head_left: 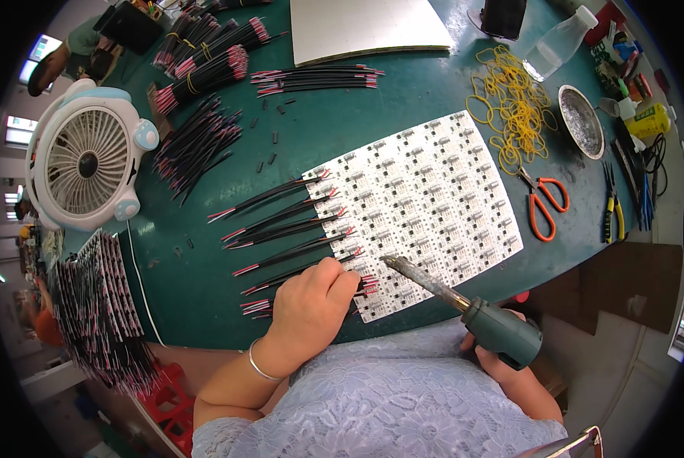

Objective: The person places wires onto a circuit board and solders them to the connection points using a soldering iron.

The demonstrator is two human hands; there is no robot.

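Note:
My left hand (311, 309) is closed, fingertips pinched at the near-left edge of a white circuit board sheet (464, 202). Black wires (256, 308) with red and white ends run under that hand, and their red tips show past its fingers. My right hand (496, 362) wraps round the green handle of a soldering iron (502, 332). The iron's dark tip hangs over the board, a little right of my left fingers. Several pairs of black wires (273, 197) lie along the board's left edge, tips on its pads.
Wire bundles (204, 72) lie far left, near a white fan (88, 164). Wired boards (101, 305) hang over the left edge. To the right are yellow rubber bands (502, 99), orange-handled scissors (542, 202), a metal dish (581, 122), pliers (614, 206) and a clear bottle (559, 44).

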